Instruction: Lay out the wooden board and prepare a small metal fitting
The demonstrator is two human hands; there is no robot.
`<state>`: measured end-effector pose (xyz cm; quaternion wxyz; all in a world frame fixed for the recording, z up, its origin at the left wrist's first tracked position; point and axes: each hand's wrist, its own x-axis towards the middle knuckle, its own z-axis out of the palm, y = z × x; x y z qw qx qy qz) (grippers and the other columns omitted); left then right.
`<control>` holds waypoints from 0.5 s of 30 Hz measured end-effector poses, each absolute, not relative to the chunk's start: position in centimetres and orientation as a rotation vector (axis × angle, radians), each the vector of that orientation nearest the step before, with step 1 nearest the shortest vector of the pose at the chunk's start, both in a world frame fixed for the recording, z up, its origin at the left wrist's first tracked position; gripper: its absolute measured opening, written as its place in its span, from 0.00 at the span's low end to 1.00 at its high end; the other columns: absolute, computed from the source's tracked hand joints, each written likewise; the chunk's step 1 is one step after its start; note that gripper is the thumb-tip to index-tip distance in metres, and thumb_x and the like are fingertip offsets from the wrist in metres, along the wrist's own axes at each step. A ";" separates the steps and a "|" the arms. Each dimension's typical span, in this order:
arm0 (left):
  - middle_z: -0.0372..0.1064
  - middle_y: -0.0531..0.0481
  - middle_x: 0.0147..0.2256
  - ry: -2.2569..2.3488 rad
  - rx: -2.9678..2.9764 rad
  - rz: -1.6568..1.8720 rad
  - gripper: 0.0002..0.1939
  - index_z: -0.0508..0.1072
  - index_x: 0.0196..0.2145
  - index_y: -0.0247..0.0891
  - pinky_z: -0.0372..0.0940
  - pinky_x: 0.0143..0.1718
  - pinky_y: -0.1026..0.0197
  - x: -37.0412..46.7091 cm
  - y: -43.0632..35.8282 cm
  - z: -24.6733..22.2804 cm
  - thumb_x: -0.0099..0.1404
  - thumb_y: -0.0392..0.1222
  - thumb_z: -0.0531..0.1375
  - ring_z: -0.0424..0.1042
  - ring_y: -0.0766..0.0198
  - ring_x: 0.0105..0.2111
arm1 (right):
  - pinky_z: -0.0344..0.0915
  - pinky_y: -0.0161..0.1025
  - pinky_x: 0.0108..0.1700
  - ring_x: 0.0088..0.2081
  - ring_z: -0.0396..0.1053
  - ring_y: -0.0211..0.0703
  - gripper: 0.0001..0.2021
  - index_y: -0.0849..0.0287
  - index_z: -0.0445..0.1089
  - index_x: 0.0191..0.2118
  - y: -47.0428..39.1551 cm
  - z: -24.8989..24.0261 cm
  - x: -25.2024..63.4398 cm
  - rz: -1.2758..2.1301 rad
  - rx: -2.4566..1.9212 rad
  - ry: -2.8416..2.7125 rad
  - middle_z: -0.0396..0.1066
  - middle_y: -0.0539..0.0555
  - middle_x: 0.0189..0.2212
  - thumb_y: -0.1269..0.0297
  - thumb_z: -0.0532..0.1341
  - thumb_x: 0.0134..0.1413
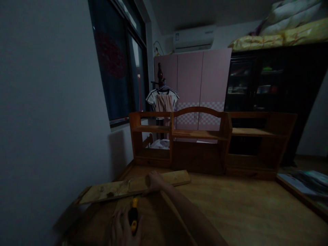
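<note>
The room is dim. My right hand reaches forward across the wooden desk top, its fingers curled on the near edge of a pale wooden plank that lies flat across the desk's left part. My left hand is low at the bottom edge and holds a tool with a yellow and black handle, its tip pointing toward the plank. A thin wooden strip runs along beside my right forearm.
A wooden shelf unit stands along the back of the desk. A wall and a dark window are on the left. Behind are a pink wardrobe, hanging clothes and a dark cabinet. Papers lie at the right.
</note>
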<state>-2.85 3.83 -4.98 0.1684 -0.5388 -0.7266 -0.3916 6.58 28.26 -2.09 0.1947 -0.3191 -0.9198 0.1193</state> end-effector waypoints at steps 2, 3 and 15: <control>0.66 0.41 0.51 -2.041 -1.521 -1.027 0.18 0.76 0.44 0.47 0.60 0.55 0.40 -3.6 3.9 -5.6 0.59 0.48 0.55 0.59 0.39 0.58 | 0.60 0.50 0.53 0.48 0.63 0.59 0.46 0.64 0.67 0.48 27.9 -1.2 8.9 0.342 -0.915 -2.528 0.65 0.62 0.47 0.44 0.79 0.21; 0.65 0.41 0.51 -2.026 -1.532 -0.972 0.18 0.76 0.45 0.46 0.61 0.55 0.40 -4.2 3.9 -6.0 0.59 0.46 0.55 0.59 0.39 0.58 | 0.60 0.49 0.53 0.49 0.63 0.59 0.46 0.65 0.67 0.49 27.6 -0.6 10.5 0.345 -0.928 -2.496 0.65 0.62 0.48 0.45 0.79 0.22; 0.71 0.40 0.45 -2.246 -1.438 -0.437 0.17 0.78 0.41 0.40 0.65 0.41 0.55 -8.6 8.5 -3.6 0.53 0.30 0.60 0.70 0.50 0.42 | 0.62 0.42 0.54 0.50 0.62 0.52 0.50 0.61 0.67 0.57 22.5 2.4 37.7 0.407 -1.089 -2.321 0.61 0.58 0.51 0.39 0.77 0.27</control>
